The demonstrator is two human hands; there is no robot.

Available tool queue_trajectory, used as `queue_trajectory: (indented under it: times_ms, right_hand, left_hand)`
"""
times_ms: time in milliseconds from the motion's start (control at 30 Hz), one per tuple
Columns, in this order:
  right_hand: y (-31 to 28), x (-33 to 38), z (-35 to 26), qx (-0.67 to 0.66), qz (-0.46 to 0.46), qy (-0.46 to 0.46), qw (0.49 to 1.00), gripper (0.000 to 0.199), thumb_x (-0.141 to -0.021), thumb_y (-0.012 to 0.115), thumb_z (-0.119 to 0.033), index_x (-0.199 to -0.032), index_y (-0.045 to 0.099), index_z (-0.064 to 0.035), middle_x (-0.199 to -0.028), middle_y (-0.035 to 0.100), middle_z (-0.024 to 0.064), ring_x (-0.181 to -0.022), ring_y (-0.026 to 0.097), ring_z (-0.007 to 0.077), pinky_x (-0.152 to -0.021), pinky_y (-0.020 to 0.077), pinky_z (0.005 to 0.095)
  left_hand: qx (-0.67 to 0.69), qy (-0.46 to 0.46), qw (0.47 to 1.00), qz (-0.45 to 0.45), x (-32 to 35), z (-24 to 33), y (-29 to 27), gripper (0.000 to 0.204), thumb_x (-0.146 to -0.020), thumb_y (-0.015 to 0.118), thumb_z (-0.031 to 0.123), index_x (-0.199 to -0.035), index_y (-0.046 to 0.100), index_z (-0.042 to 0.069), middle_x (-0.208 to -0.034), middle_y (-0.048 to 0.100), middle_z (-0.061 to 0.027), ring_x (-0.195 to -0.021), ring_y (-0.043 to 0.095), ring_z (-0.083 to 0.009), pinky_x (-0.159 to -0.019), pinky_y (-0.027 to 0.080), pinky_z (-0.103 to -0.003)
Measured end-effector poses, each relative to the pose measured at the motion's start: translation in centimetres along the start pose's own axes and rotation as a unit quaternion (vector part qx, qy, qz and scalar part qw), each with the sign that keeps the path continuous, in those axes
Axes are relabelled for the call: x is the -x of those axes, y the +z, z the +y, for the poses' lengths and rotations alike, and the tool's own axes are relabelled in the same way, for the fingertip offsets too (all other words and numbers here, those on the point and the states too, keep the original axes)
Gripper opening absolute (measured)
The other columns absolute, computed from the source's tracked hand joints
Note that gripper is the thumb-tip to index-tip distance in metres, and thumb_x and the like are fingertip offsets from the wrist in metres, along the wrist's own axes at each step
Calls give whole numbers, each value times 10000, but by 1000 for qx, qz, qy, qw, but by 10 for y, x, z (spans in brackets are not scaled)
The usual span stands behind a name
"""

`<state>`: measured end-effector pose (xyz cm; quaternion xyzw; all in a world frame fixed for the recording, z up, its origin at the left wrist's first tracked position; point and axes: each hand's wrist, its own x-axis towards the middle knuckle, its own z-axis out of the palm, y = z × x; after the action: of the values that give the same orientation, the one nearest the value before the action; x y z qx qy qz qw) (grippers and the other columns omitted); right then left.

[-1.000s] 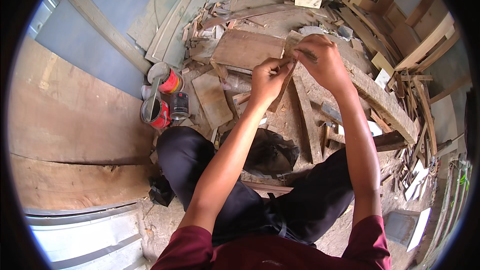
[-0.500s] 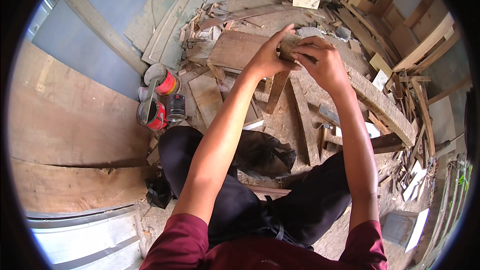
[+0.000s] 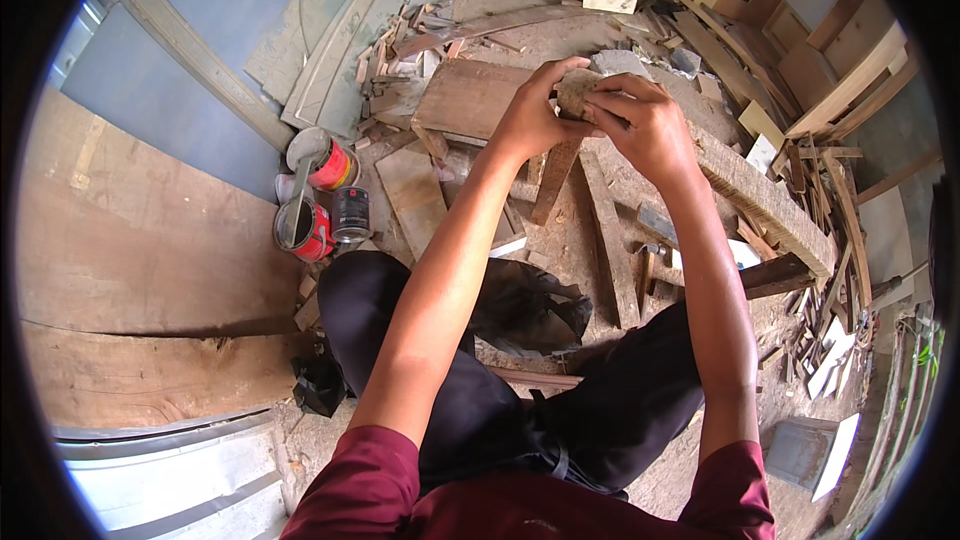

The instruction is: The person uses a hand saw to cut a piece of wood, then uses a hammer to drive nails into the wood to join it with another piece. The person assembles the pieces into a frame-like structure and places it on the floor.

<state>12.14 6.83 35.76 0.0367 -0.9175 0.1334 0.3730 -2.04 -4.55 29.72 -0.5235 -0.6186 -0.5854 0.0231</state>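
Observation:
My left hand [image 3: 540,112] is closed around a small, rough brown piece [image 3: 575,92], with thumb and fingers on either side of it. My right hand [image 3: 640,120] pinches the same piece from the right, fingers curled and fingertips against its edge. Whether it is a wood block or something folded, I cannot tell. Both arms reach forward over my bent legs. Just left of my left hand is a low wooden bench-like piece [image 3: 468,100]. A dark wooden leg [image 3: 556,183] slants down below my hands.
Red paint cans [image 3: 313,232] and a dark can [image 3: 351,212] stand at left. A rough beam [image 3: 760,195] slants to the right, near a hammer [image 3: 647,265]. A black plastic bag [image 3: 530,310] lies between my legs. Scrap wood [image 3: 810,270] is heaped at far right.
My left hand's upper finger has come down and bent closer to the brown piece. Both hands stay nearly in place, still on it.

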Motion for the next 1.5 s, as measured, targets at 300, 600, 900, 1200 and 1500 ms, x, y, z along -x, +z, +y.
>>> queue_trajectory:
  times_ms: [300, 600, 900, 1200, 1500]
  right_hand:
    - [3, 0, 3, 32, 3, -7, 999, 145, -789, 728, -122, -930, 753, -96, -983, 685, 26, -922, 649, 255, -842, 506, 388]
    - [-1, -3, -2, -6, 4, 47, 999, 160, -776, 743, -106, -935, 759, -96, -945, 702, 40, -816, 685, 263, -739, 553, 365]
    - [-3, -3, -6, -15, -4, 60, 998, 148, -780, 745, -122, -927, 754, -100, -936, 697, 45, -787, 688, 265, -704, 559, 360]
    - [0, -3, -7, 6, -9, 35, 999, 175, -786, 723, -113, -960, 742, -110, -943, 675, 64, -862, 660, 283, -764, 541, 399]
    - [1, -3, -8, -8, -16, 40, 999, 161, -785, 715, -110, -942, 729, -80, -943, 672, 71, -902, 648, 289, -803, 526, 406]
  left_hand:
    - [192, -83, 978, -13, 17, -4, 2, 981, -660, 882, 98, -1485, 352, 79, -1442, 464, -165, -1337, 444, -254, -1081, 410, -389]
    - [226, -121, 963, -82, 12, -1, -8, 925, -778, 799, 56, -1538, 278, 145, -1483, 419, -153, -1367, 402, -242, -1035, 468, -383]
    - [187, -96, 977, -41, 11, -1, -2, 777, -756, 813, 37, -1440, 459, 139, -1321, 581, -94, -1117, 591, -144, -891, 563, -307]
    - [208, -123, 969, -48, 10, 2, -6, 805, -727, 832, 28, -1435, 456, 104, -1373, 544, -89, -1183, 550, -162, -902, 573, -312]
    - [213, -117, 968, -60, 13, 5, -11, 809, -755, 785, -25, -1463, 425, 129, -1429, 491, -76, -1232, 524, -174, -916, 563, -316]
